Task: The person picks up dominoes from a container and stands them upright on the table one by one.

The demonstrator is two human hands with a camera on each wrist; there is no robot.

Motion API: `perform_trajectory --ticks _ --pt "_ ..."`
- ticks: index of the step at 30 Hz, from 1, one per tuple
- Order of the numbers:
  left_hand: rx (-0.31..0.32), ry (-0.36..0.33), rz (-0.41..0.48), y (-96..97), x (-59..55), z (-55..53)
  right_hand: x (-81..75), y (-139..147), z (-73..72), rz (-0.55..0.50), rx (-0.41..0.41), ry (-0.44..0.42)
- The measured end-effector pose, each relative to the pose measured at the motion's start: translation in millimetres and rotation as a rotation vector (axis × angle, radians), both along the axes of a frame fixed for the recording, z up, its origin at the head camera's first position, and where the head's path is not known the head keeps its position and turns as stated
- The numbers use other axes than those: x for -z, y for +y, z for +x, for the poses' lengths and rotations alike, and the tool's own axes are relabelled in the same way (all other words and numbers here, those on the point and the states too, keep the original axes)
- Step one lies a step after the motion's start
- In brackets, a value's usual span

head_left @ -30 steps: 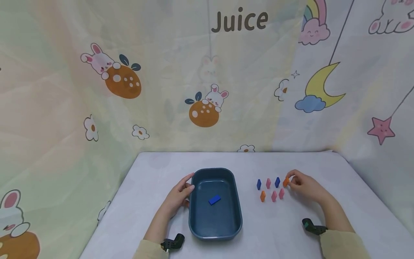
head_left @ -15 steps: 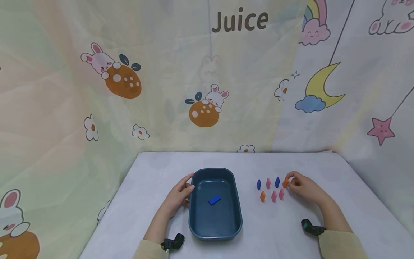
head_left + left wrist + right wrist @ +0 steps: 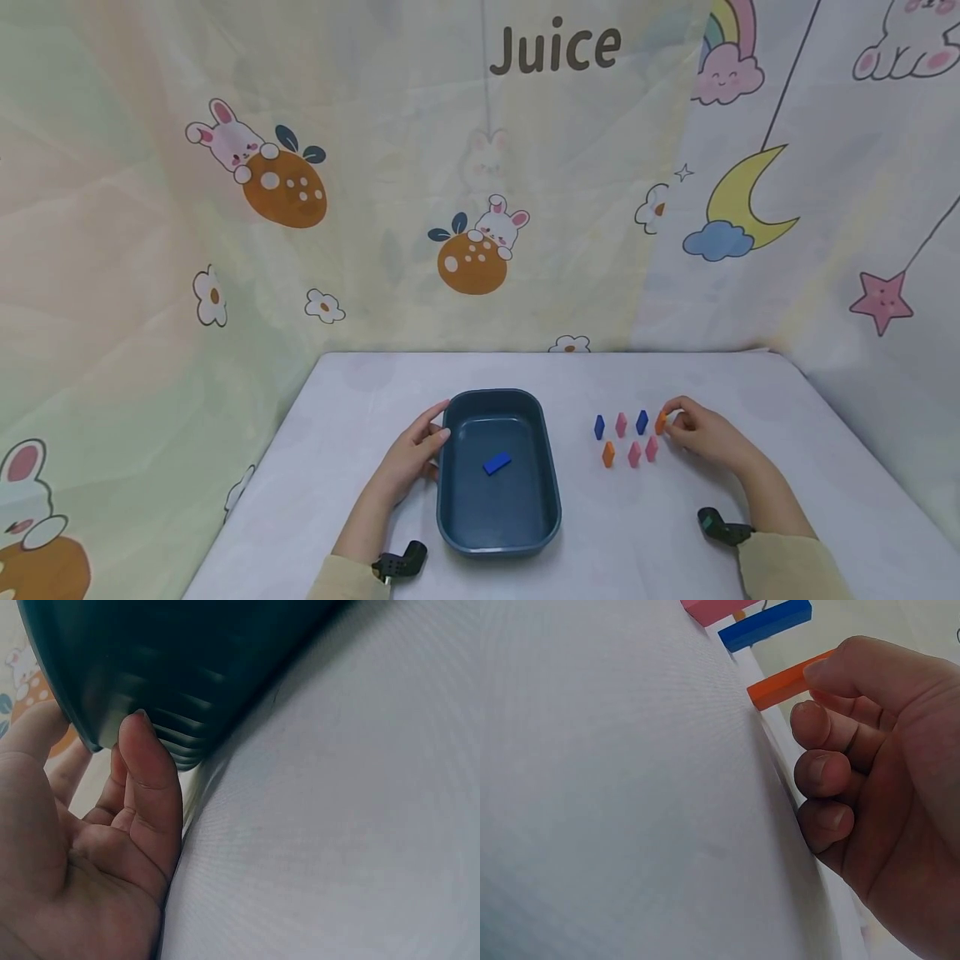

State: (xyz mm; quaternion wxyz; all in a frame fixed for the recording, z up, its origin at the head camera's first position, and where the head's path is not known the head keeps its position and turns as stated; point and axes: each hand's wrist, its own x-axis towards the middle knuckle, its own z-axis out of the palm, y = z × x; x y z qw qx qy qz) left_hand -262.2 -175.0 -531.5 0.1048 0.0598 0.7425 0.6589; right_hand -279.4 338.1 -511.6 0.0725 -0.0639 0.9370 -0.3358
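Note:
My left hand [image 3: 411, 457] holds the left side of a dark blue-green plastic bin [image 3: 498, 521], with fingertips at its rim and one against the outer wall [image 3: 180, 682]. Inside the bin lies one blue block [image 3: 497, 463]. On the right, my right hand [image 3: 701, 429] pinches an upright orange domino-like block [image 3: 780, 684] between thumb and index finger. The other fingers are curled in beside it. This block stands at the right end of the back row, just right of a blue block [image 3: 642, 422].
Further blocks stand upright in two rows: a blue one [image 3: 599, 427] and a pink one [image 3: 621, 424] behind, an orange one [image 3: 608, 454] and two pink ones [image 3: 634, 454] in front. A printed cloth [image 3: 375, 208] hangs behind the white table [image 3: 615, 533].
My right hand stays on the orange block, which has straightened slightly and shifted a little left. The left hand and bin hold their place.

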Motion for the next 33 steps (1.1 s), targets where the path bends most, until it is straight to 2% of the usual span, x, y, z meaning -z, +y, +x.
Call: perform_trajectory --ticks 11,18,25,29,33 --pt "-0.007 -0.006 -0.005 -0.4 -1.6 -0.3 -3.2 -0.9 -1.0 -0.017 -0.007 -0.002" --pt "-0.004 -0.001 0.002 -1.1 -0.2 -2.2 -10.1 1.6 -1.1 0.017 -0.023 0.034" --pt "0.011 -0.005 0.005 1.7 -0.6 -2.0 -34.7 -2.6 6.2 0.024 -0.035 0.073" --pt "0.007 -0.005 -0.002 2.2 -1.6 -1.0 -52.8 -15.2 8.5 0.014 -0.093 0.087" --pt "-0.001 -0.007 -0.001 1.0 -1.8 -0.2 -74.9 -34.8 4.4 -0.018 -0.174 0.048"
